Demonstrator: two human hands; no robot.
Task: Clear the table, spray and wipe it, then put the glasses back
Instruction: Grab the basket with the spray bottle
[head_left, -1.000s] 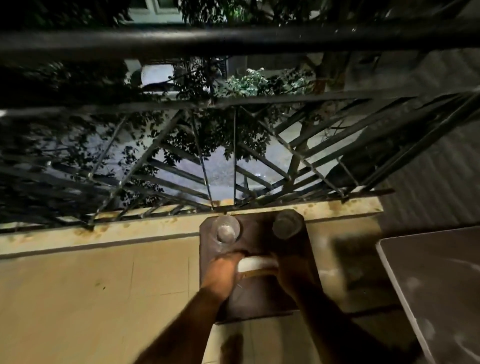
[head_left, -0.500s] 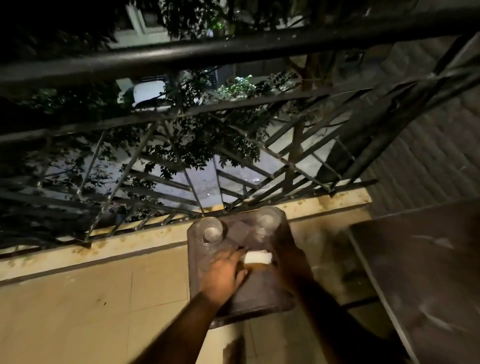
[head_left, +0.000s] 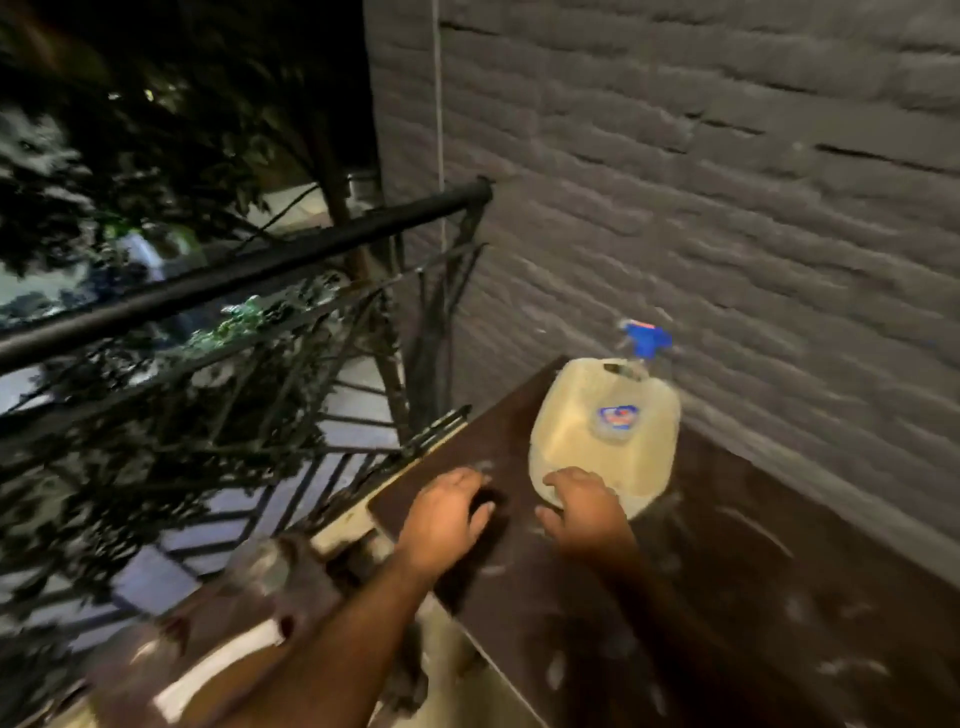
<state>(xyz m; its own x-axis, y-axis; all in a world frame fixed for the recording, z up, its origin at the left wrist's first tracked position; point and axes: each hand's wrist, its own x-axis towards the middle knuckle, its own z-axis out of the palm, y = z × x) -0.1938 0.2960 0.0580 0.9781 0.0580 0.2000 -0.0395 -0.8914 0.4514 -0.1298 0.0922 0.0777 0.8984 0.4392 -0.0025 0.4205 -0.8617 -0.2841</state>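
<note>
Both hands open — right hand (head_left: 584, 506) nearing the pale yellow plastic spray bottle (head_left: 605, 431), left hand (head_left: 441, 512) over the dusty dark brown table (head_left: 727, 571) — better grab its neck, not its belly.

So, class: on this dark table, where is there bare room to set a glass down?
The table is bare right of the right hand, out to the brick wall, and in the near part. It is crowded at the far corner: cloth, spray bottle, left hand.

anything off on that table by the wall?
Whitish smears and streaks mark the dark table. A cream spray bottle with a blue trigger sits near the brick wall, the right hand at its base. Nothing spilled.
</note>
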